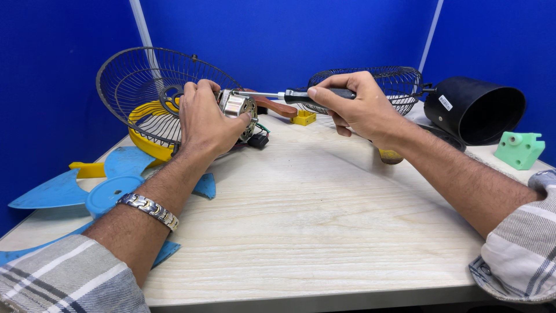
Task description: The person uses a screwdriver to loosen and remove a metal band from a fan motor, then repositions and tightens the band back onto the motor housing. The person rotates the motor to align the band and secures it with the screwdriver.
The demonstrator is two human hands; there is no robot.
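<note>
On the pale wooden table [324, 220], a little above its far left part, the left hand [204, 122] is clamped around a small metal fan motor [237, 107], fingers wrapped over its top and thumb pressed against its lower side. The motor is held clear of the tabletop, tilted so that one end faces right. Dark wires with a black connector [258, 139] hang from under it.

The right hand [359, 107] is closed around the black handle of a screwdriver [301, 95], whose thin metal shaft lies nearly level and points left, its tip meeting the motor's right end. A metal-link bracelet [148, 208] sits on the left wrist; both forearms come out of rolled striped sleeves.

Just behind the left hand stands a black wire fan guard [133, 81], tilted, with a yellow plastic ring [145, 142] leaning against it. A blue fan blade [81, 191] lies flat on the table near the left forearm. A second wire guard [399, 81] lies behind the right hand. A small yellow block [303, 118] rests between the two guards. To the far right a black cylinder [475, 110] lies on its side, and a light green plastic part [519, 149] sits just beside it.
</note>
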